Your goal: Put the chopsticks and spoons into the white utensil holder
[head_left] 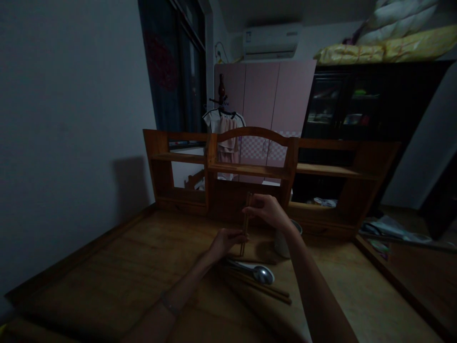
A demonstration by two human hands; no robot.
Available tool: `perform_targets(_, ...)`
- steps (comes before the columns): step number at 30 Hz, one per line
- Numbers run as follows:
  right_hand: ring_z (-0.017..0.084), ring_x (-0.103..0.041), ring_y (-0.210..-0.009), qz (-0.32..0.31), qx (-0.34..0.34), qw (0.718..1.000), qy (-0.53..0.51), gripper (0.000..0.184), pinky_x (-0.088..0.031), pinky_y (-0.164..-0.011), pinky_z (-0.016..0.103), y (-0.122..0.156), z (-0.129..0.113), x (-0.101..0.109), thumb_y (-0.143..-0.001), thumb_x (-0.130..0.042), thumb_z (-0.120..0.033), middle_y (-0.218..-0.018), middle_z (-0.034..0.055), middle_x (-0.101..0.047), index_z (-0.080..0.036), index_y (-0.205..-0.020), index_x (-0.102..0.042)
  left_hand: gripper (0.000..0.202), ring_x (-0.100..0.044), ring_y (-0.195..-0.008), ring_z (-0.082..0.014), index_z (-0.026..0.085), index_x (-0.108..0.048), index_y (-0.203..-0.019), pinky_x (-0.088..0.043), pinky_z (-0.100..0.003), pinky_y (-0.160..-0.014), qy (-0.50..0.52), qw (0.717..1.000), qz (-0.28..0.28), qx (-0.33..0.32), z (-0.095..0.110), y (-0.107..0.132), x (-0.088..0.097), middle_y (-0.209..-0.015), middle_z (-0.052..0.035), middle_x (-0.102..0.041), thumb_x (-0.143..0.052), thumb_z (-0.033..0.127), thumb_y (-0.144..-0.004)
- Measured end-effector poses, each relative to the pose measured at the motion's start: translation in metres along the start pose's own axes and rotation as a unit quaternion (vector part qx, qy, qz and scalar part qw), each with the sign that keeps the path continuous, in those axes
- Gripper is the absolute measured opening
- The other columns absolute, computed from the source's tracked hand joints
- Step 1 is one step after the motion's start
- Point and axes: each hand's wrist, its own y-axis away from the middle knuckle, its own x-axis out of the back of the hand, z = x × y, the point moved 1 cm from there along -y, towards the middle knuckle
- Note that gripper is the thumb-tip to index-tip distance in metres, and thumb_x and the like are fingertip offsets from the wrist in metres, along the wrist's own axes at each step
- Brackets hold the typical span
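Observation:
Both hands grip an upright bundle of wooden chopsticks (245,224) over a wooden table (117,267). My right hand (267,210) pinches the bundle near its top. Lower down, my left hand (225,240) is closed around it. The chopsticks' lower ends are just above the tabletop. Beneath the hands lie a metal spoon (259,273) and more chopsticks (264,288), flat on the table. A pale cup (283,243) stands just right of the hands, partly hidden by my right forearm.
A wooden shelf unit (250,166) rises at the table's far edge. Behind it are a pink wardrobe (274,100), a coat stand with clothes (223,124) and a dark glass cabinet (339,109). The room is dim. Clutter lies at the right (389,228).

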Motion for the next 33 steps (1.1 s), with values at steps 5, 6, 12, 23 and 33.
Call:
perform_targets(5,0.015,-0.062,-0.063,-0.004,0.007,1.000,-0.019,0.036,-0.044,-0.054,0.022,0.000,0.001,0.000,-0.077,-0.068,-0.050,-0.070,0.0016,-0.065,-0.015,-0.077,-0.061,0.037,-0.069,-0.090,-0.0274,0.013,-0.073,-0.100,-0.054,-0.034,-0.081,0.000,1.000,-0.021,-0.003,0.001,0.000,-0.001,-0.094,-0.0098,-0.074,-0.064,0.044,-0.083)
perform_targets(6,0.015,-0.062,-0.062,-0.004,0.007,1.000,-0.023,0.036,-0.044,-0.054,0.022,0.000,0.001,0.000,-0.077,-0.068,-0.050,-0.069,0.0015,-0.065,-0.015,-0.077,-0.061,0.037,-0.069,-0.091,-0.0273,0.013,-0.073,-0.100,-0.054,-0.034,-0.081,0.000,1.000,-0.025,-0.002,0.001,-0.001,-0.001,-0.095,-0.0098,-0.073,-0.063,0.044,-0.083)
perform_targets(12,0.015,-0.063,-0.063,-0.013,0.008,0.999,-0.038,0.033,-0.045,-0.056,0.022,0.002,-0.004,0.001,-0.077,-0.069,-0.047,-0.068,0.0006,-0.065,-0.016,-0.076,-0.061,0.035,-0.068,-0.090,-0.0258,0.014,-0.074,-0.099,-0.053,-0.031,-0.081,-0.033,0.999,-0.023,-0.006,0.001,0.000,0.001,-0.094,-0.0078,-0.074,-0.066,0.043,-0.081)
perform_targets(23,0.017,-0.063,-0.072,0.015,-0.042,0.982,0.184,0.030,-0.042,-0.060,0.023,0.015,-0.037,0.018,-0.072,-0.074,-0.038,-0.081,0.0045,-0.069,-0.016,-0.092,-0.068,0.035,-0.067,-0.088,-0.0236,0.013,-0.074,-0.094,-0.052,-0.028,-0.077,-0.059,0.998,-0.008,0.001,-0.004,-0.002,0.003,-0.092,-0.0079,-0.073,-0.069,0.044,-0.078)
perform_targets(33,0.017,-0.068,-0.064,-0.452,-0.114,0.842,0.272,0.020,-0.046,-0.052,0.019,0.026,-0.049,-0.075,-0.068,-0.066,-0.009,-0.080,0.0092,-0.074,-0.009,-0.086,-0.073,0.034,-0.066,-0.084,-0.0253,0.008,-0.075,-0.090,-0.051,-0.030,-0.075,-0.042,0.999,0.025,-0.006,-0.009,-0.008,0.015,-0.089,-0.0089,-0.073,-0.073,0.037,-0.071)
